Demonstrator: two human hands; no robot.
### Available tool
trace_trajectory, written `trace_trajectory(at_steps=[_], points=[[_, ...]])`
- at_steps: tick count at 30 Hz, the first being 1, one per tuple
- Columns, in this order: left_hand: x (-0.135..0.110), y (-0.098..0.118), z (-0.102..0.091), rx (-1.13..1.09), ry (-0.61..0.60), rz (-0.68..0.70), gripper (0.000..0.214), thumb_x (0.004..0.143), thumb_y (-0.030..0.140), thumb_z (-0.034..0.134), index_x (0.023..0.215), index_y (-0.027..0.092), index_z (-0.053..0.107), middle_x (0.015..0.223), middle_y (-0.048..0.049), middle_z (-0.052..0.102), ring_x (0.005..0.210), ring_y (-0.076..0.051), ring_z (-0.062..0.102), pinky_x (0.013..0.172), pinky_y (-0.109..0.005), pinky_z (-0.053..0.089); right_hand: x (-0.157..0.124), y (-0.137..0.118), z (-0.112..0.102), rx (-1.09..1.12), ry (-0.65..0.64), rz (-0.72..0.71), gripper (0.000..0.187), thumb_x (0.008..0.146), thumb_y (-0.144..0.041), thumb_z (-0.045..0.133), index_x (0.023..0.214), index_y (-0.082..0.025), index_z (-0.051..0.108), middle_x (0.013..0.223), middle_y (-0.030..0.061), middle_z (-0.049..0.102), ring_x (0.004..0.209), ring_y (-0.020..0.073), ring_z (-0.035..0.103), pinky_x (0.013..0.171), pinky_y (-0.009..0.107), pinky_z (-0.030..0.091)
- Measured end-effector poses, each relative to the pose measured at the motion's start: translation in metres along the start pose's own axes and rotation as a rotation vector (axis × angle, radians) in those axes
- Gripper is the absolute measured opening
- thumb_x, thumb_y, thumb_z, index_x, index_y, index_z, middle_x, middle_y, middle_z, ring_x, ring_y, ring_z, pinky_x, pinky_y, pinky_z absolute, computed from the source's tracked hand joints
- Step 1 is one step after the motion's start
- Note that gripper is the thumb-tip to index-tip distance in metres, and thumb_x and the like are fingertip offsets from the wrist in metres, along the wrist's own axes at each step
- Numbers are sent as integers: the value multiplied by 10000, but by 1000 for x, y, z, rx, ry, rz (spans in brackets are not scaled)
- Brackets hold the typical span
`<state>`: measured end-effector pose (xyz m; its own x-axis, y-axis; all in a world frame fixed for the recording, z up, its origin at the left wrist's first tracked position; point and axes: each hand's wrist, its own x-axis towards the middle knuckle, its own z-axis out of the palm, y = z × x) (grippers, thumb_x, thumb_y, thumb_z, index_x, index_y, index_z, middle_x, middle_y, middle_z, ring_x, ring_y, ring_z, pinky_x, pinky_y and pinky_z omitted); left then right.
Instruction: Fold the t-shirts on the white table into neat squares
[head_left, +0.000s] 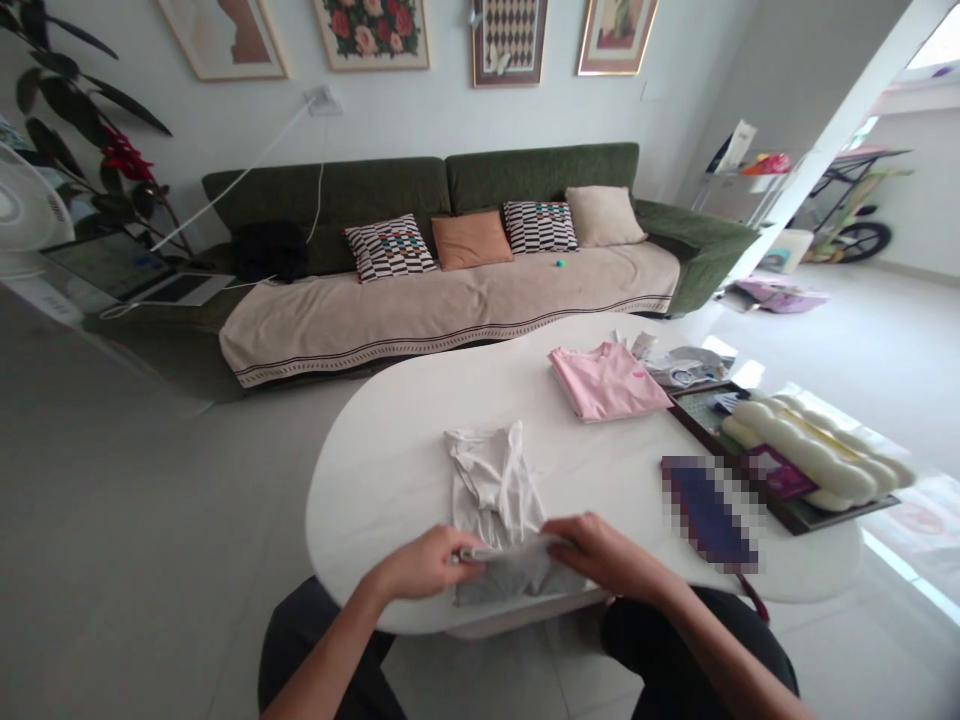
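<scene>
A light grey garment lies partly folded on the white table, close to its near edge. My left hand grips the left end of the garment's near fold, and my right hand grips the right end. Both hands are closed, with fingertips partly hidden by the cloth. The far part of the garment lies flat and wrinkled, its sides folded inward. Farther back on the table rests a neatly folded pink shirt.
To the right, a dark tray holds a puffy cream-coloured item. A blurred-out dark blue item lies before it, and crumpled plastic packaging behind. Beyond the table stands a green sofa with several cushions.
</scene>
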<state>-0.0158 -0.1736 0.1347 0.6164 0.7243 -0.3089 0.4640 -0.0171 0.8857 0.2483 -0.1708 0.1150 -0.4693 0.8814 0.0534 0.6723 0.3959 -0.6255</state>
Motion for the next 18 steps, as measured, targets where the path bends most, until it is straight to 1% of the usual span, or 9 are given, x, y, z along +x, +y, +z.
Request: trace_trajectory(at_steps=[1,3,4,6,7,9,12,16,18], points=[[21,-7,-16,-85,73,-8,243,735,356,572,824,146,657,761,-10,640,719,-143,558,648,-218,409,30,8,-10,84,-75,-23,111,695,-210,512,651,-181,609,565,-35,563,557,97,521,555,183,380],[63,-27,-40,-309,335,-44,288,691,397,610,805,134,640,764,-23,634,701,-137,553,632,-222,411,86,27,-18,205,64,118,95,643,-238,581,699,-169,612,574,-41,532,569,98,491,548,190,358],[83,-39,-46,-417,488,-80,308,672,416,619,798,135,632,749,-23,630,678,-132,553,615,-223,412,108,38,-15,223,101,158,165,648,-259,580,783,-169,616,597,-40,534,578,102,490,544,193,358],[113,-64,-50,-539,699,-134,328,649,438,623,782,138,619,707,-17,619,638,-125,552,585,-221,410,138,57,1,249,174,240,277,669,-270,555,923,-164,593,626,-32,542,576,108,498,530,199,368],[122,-76,-47,-559,755,-147,326,634,435,631,766,137,614,685,-14,613,626,-125,551,577,-220,408,145,66,13,253,191,265,307,677,-258,536,967,-162,576,635,-28,550,570,111,503,522,202,375],[131,-95,-39,-549,799,-141,306,604,403,654,739,134,604,672,-11,613,631,-129,554,583,-221,410,148,78,38,264,232,306,331,675,-218,509,998,-168,554,654,-18,566,573,116,516,526,209,391],[129,-111,-29,-537,855,-112,293,584,359,671,765,138,605,731,-10,633,692,-142,569,632,-225,420,143,87,61,274,295,313,374,691,-187,460,1060,-182,519,727,0,597,634,126,541,585,225,421],[125,-117,-32,-484,973,-8,321,668,360,613,907,146,596,841,-32,648,786,-157,587,713,-240,437,151,89,61,280,334,247,437,746,-202,406,1182,-192,436,844,11,617,723,129,567,670,245,453],[126,-119,-33,-395,1043,-35,336,717,346,571,978,134,571,878,-67,642,809,-176,595,734,-276,455,159,88,60,252,356,233,487,755,-201,400,1241,-178,383,929,42,614,772,143,576,725,282,461]])
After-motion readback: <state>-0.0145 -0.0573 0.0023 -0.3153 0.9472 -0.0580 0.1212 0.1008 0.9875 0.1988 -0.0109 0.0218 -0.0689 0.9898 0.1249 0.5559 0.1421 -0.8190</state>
